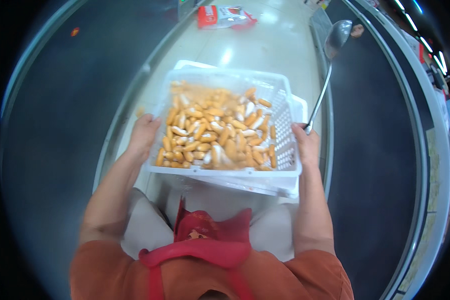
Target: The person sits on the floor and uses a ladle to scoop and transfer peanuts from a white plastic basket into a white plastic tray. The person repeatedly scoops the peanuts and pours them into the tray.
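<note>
A white perforated plastic basket (225,172) is held up between my two hands, over another white container (281,187) below it. Inside lie many short orange-brown food pieces (210,137), some coated in white; several are blurred by motion. My left hand (144,135) grips the basket's left side. On the opposite side, my right hand (306,144) holds the basket's edge together with the handle of a metal ladle (337,37), whose bowl points up and away from me.
A red and clear plastic bag (225,17) lies on the pale tiled floor (277,45) ahead. Dark surfaces with metal edges flank me on the left (60,131) and right (371,131). Beyond the right one, packaged goods stand near its outer edge.
</note>
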A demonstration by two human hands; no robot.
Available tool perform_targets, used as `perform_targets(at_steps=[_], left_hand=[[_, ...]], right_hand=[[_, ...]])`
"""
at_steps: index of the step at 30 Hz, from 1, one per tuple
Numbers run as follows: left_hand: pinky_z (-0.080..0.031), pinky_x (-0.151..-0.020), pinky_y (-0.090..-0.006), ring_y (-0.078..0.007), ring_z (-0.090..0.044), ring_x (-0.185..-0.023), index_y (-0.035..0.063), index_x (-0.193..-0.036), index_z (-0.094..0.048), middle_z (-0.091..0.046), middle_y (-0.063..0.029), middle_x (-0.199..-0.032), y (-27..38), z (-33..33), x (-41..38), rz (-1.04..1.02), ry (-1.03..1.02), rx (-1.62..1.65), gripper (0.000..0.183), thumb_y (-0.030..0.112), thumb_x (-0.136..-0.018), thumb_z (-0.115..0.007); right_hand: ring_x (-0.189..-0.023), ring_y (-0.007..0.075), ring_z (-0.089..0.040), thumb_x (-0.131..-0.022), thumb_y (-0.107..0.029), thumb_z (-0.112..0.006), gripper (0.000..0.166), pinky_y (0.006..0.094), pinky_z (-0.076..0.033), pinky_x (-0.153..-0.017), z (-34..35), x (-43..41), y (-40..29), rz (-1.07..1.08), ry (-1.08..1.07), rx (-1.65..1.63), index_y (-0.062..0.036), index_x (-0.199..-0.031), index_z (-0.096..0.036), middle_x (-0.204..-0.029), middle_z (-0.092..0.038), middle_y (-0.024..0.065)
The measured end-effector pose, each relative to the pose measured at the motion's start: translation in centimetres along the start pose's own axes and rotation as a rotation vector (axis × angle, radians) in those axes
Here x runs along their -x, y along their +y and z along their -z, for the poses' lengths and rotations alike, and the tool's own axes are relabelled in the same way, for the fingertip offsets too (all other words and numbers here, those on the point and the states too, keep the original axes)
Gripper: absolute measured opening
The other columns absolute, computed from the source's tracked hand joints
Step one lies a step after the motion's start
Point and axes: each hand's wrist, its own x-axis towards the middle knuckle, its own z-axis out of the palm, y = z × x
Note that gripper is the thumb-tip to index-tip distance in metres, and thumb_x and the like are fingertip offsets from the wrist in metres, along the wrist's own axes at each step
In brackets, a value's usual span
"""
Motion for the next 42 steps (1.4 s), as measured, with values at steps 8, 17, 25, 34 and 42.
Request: perform_targets(at_steps=[8, 17, 25, 34, 42], left_hand=[[-0.046, -0.071, -0.0324, -0.0139, -0.055, -0.081, -0.0018, -0.096, -0.057, -0.060, -0.0084, -0.084, 0.0, 0.0, 1.6, -0.287, 0.104, -0.165, 0.018, 0.015, -0.089, -0.056], [-0.047, -0.074, -0.0404, -0.0366, -0.060, -0.086, -0.0039, -0.093, -0.052, -0.061, -0.0235, -0.089, -4.7, 10.1, -0.5, -0.187, -0.010, -0.219, 0.026, 0.020, -0.084, -0.056], [-0.048, -0.079, -0.0466, -0.0424, -0.060, -0.088, -0.0069, -0.102, -0.045, -0.061, -0.0267, -0.091, -6.6, 8.3, -3.7, -0.161, -0.235, -0.181, 0.040, 0.024, -0.083, -0.060], [-0.048, -0.076, -0.0442, -0.0409, -0.060, -0.087, -0.0051, -0.108, -0.038, -0.060, -0.0258, -0.087, -12.7, 7.3, -8.5, -0.006, -0.746, 0.031, 0.044, 0.024, -0.084, -0.061], [-0.048, -0.060, -0.0328, -0.0232, -0.060, -0.066, 0.0021, -0.116, -0.048, -0.059, -0.0122, -0.075, -10.0, 8.3, -13.4, 0.082, -0.900, -0.205, 0.039, 0.020, -0.084, -0.063]], right_hand=[[-0.074, 0.0102, -0.054, -0.083, -0.026, -0.066, 0.023, 0.0259, -0.044, -0.068, 2.0, -0.2, 3.7, 0.049, 0.009, 0.056, -0.0033, -0.086, -0.062, -0.081, -0.061, 0.0034], [-0.072, 0.0112, -0.053, -0.086, -0.026, -0.063, 0.029, 0.0284, -0.045, -0.069, -8.8, 6.0, 5.4, 0.049, 0.008, 0.362, 0.0019, -0.094, -0.063, -0.078, -0.060, 0.0036], [-0.070, 0.0104, -0.056, -0.086, -0.024, -0.064, 0.022, 0.0257, -0.045, -0.063, -8.8, 2.6, 10.3, -0.108, -0.074, 0.155, -0.0015, -0.090, -0.062, -0.077, -0.061, 0.0036], [-0.071, 0.0093, -0.055, -0.089, -0.029, -0.062, 0.028, 0.0236, -0.044, -0.062, -6.1, 2.9, 10.7, -0.277, 0.002, 0.229, -0.0028, -0.098, -0.058, -0.083, -0.060, 0.0030], [-0.087, 0.0160, -0.059, -0.089, -0.035, -0.060, 0.044, 0.0292, -0.048, -0.073, -6.1, 0.4, 14.4, -0.390, 0.123, 0.258, 0.0003, -0.115, -0.054, -0.100, -0.060, 0.0087]])
